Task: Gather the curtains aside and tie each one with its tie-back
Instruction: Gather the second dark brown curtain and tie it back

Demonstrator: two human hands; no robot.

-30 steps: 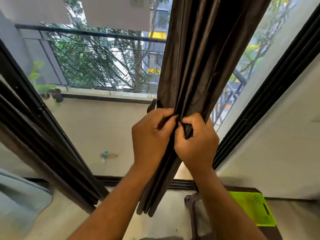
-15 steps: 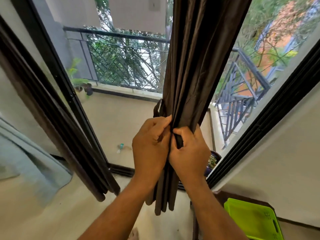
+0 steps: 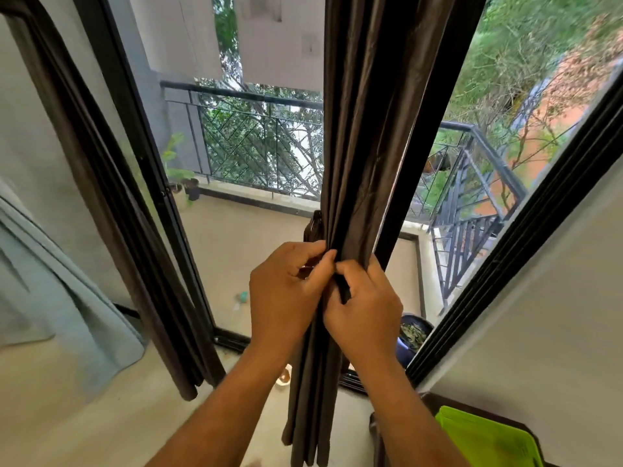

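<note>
A dark brown curtain (image 3: 374, 129) hangs bunched into tight folds down the middle of the view. My left hand (image 3: 286, 294) and my right hand (image 3: 364, 308) clamp the bundle at mid height, fingers meeting at its front. A dark strip, the tie-back (image 3: 344, 291), is pinched between the fingertips of both hands. A loop of the same dark fabric (image 3: 315, 227) sticks out behind the bundle just above my left hand. A second dark curtain (image 3: 111, 210) hangs gathered at the left beside the window frame.
A grey-green curtain (image 3: 50, 291) drapes at the far left. Behind the glass lies a balcony with a black railing (image 3: 256, 99), a potted plant (image 3: 183, 183) and a bowl of leaves (image 3: 413, 335). A bright green tray (image 3: 488, 439) rests on a dark table at lower right.
The view has swung left and down, so the left curtain and frame show more. Both hands have stayed clamped on the bundle, the fingers working the strip at its front.
</note>
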